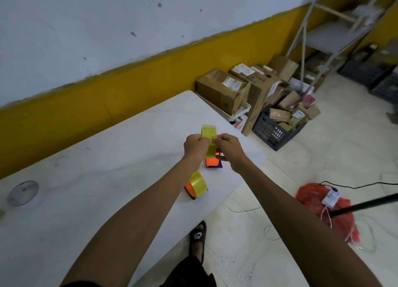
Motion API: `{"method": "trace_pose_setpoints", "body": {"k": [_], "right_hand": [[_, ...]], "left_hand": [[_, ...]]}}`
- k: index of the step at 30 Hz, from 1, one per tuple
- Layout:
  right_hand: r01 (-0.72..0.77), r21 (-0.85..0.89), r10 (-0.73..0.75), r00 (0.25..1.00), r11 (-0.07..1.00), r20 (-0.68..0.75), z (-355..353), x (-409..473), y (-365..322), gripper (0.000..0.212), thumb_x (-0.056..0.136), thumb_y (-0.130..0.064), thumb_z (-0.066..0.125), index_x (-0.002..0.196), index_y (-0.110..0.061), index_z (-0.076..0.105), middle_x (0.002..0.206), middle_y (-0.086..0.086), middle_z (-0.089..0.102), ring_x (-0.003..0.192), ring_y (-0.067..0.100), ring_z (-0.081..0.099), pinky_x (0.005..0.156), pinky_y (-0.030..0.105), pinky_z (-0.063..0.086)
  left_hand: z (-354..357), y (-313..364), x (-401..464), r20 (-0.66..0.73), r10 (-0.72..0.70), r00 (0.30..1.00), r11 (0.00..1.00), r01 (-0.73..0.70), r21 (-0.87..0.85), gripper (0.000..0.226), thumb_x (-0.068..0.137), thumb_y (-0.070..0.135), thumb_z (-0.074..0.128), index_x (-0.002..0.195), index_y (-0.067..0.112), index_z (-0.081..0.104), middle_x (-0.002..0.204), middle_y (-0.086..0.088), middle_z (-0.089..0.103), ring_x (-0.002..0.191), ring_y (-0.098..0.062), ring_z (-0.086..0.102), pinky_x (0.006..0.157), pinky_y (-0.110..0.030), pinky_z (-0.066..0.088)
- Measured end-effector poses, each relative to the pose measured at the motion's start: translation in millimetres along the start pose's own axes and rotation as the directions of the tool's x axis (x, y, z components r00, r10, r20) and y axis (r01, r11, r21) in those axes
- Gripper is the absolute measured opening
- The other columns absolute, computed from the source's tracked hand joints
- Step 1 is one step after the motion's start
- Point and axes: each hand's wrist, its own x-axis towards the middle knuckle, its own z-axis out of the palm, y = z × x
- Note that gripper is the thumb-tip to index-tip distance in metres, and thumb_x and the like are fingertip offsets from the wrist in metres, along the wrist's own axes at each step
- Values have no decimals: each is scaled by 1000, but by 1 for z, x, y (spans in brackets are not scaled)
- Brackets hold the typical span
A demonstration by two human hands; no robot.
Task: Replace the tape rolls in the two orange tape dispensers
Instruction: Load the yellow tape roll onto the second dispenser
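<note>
Both forearms reach over the white table (107, 157); the left hand (195, 146) and right hand (229, 148) pinch a yellow tape strip (208, 135) between them, above one orange tape dispenser (212, 162). A second orange dispenser with a yellow tape roll (197, 186) lies nearer, beneath the left forearm.

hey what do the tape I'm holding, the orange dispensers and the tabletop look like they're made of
Tape strip: thin translucent yellow plastic film, glossy; light passes through it.
Orange dispensers: likely moulded plastic, smooth, evenly bright orange with dark parts.
Tabletop: white with faint grey veining, smooth and slightly sheened; could be marble-look laminate or stone, can't tell which.
</note>
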Motion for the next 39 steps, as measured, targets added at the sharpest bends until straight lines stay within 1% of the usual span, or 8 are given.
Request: {"method": "trace_pose_setpoints", "body": {"k": [6, 13, 16, 19, 24, 28, 32, 39], "right_hand": [[-101, -8, 100, 992, 995, -76, -46, 55, 2, 22, 93, -33, 56, 82, -15, 57, 92, 8, 60, 85, 22, 63, 63, 31, 53], [-164, -126, 172, 983, 978, 58, -74, 104, 7, 21, 97, -29, 50, 94, -9, 54, 95, 9, 58, 87, 21, 61, 67, 31, 56], [-186, -125, 197, 977, 975, 85, -76, 122, 9, 21, 97, -29, 52, 92, -9, 53, 96, 10, 58, 87, 22, 62, 67, 32, 57], [-194, -132, 209, 972, 972, 108, -80, 138, 10, 23, 97, -30, 53, 85, -12, 52, 97, 11, 60, 90, 25, 63, 67, 34, 55], [-226, -154, 249, 956, 962, 155, -97, 159, 20, 23, 97, -31, 53, 89, -9, 53, 99, 12, 60, 92, 27, 63, 70, 35, 56], [-220, -168, 256, 937, 961, 238, -116, 175, 35, 23, 97, -30, 52, 89, -9, 54, 93, 12, 59, 87, 26, 62, 74, 39, 56], [-205, -199, 263, 906, 958, 332, -132, 194, 48, 23, 96, -30, 55, 85, -9, 54, 86, 11, 59, 80, 24, 62, 70, 38, 56], [-123, -286, 261, 816, 950, 517, -158, 227, 51, 26, 93, -32, 59, 76, -15, 49, 84, 11, 54, 79, 22, 60, 65, 34, 55]], "left_hand": [[59, 20, 49, 91, -14, 996, 1000, 12, 27, 17, 87, 16, 54, 71, 11, 56, 69, -4, 51, 68, -20, 47, 53, -27, 35], [84, 17, 86, 170, -55, 984, 998, 54, 12, 15, 90, 20, 51, 83, 9, 60, 77, -3, 56, 78, -21, 50, 59, -28, 39], [83, 9, 100, 85, -59, 995, 998, 58, 14, 22, 91, 22, 47, 95, 9, 64, 89, -4, 61, 80, -20, 54, 67, -30, 44], [74, -5, 112, -34, -59, 998, 998, 60, 34, 20, 91, 17, 44, 99, 11, 62, 91, 0, 60, 78, -16, 56, 60, -26, 47], [71, -41, 118, -91, -129, 988, 978, 142, 151, 20, 87, 19, 53, 100, 6, 60, 100, -10, 65, 82, -21, 57, 79, -41, 52], [87, -60, 109, -93, -243, 966, 948, 257, 188, 15, 88, 21, 55, 99, 11, 53, 84, 4, 54, 73, -12, 49, 64, -25, 43], [114, -66, 103, -206, -361, 909, 907, 394, 149, 13, 89, 22, 53, 96, 16, 44, 85, 2, 52, 82, -21, 51, 70, -28, 38], [162, -54, 93, -357, -441, 824, 890, 451, -58, 15, 90, 22, 51, 86, 7, 49, 76, -1, 49, 60, -12, 43, 51, -27, 33]]}}
